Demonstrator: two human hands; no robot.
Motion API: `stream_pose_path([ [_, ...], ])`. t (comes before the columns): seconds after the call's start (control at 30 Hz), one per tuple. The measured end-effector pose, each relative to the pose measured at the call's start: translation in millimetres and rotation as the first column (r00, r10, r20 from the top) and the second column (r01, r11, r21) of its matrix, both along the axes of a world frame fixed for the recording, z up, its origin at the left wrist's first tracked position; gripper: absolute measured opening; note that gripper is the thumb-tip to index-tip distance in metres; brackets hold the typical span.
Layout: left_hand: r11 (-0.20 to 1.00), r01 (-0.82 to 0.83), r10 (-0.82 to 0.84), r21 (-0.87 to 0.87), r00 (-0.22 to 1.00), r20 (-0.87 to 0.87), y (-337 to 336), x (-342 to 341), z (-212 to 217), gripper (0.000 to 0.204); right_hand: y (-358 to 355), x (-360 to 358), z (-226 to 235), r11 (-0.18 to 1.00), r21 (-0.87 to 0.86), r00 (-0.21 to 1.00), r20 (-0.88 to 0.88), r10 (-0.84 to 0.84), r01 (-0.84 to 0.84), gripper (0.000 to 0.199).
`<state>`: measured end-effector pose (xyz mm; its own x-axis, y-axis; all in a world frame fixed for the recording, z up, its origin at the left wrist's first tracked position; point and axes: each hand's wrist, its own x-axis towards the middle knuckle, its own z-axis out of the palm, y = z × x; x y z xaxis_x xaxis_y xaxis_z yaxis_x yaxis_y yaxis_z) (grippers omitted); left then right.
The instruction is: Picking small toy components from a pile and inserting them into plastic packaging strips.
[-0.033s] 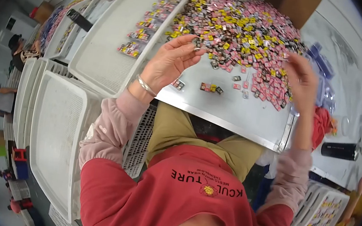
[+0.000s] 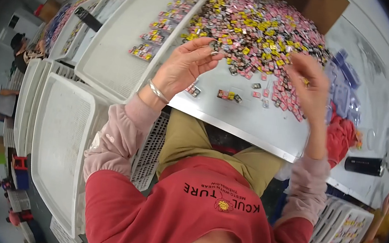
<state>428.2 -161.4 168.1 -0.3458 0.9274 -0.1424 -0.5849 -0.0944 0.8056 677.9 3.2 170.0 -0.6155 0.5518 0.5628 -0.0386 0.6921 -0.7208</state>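
Note:
My left hand (image 2: 189,62), a silver bangle at its wrist, is raised above the near left side of a large pile of small flat pieces (image 2: 259,27) in pink, black and yellow. Its thumb and fingertips pinch a small dark piece (image 2: 214,45). Over the pile's right edge is my right hand (image 2: 308,82), its fingers bent and smeared by motion; whether they hold anything cannot be made out. Near the table's front edge lie a short row of joined pieces (image 2: 229,96) and another small group (image 2: 192,90) by my left wrist.
A white tray (image 2: 112,43) with several filled clear packs (image 2: 154,36) stands at left, with stacked white trays (image 2: 62,129) nearer me. A cardboard box (image 2: 331,12) is behind the pile. Purple plastic trays (image 2: 344,86), a red cloth (image 2: 340,137) and a black bottle (image 2: 365,165) lie at right.
My right hand has moved left, further over the pile's right side. My left hand keeps its pinch on the small dark piece, nearly still.

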Motion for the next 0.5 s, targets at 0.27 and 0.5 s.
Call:
stream_pose_path([
  [0.27, 0.999, -0.001, 0.020, 0.052, 0.935, -0.355, -40.6, -32.1, 36.1, 0.033, -81.3, -139.1, 19.5, 0.953, 0.092, 0.948, -0.108, 0.298, -0.289, 0.034],
  [0.5, 1.000, -0.001, 0.001, -0.001, 0.911, -0.412, -65.2, -49.0, 31.0, 0.031, -97.5, -157.6, 23.0, 0.942, 0.164, 0.956, 0.033, 0.291, -0.293, 0.027],
])
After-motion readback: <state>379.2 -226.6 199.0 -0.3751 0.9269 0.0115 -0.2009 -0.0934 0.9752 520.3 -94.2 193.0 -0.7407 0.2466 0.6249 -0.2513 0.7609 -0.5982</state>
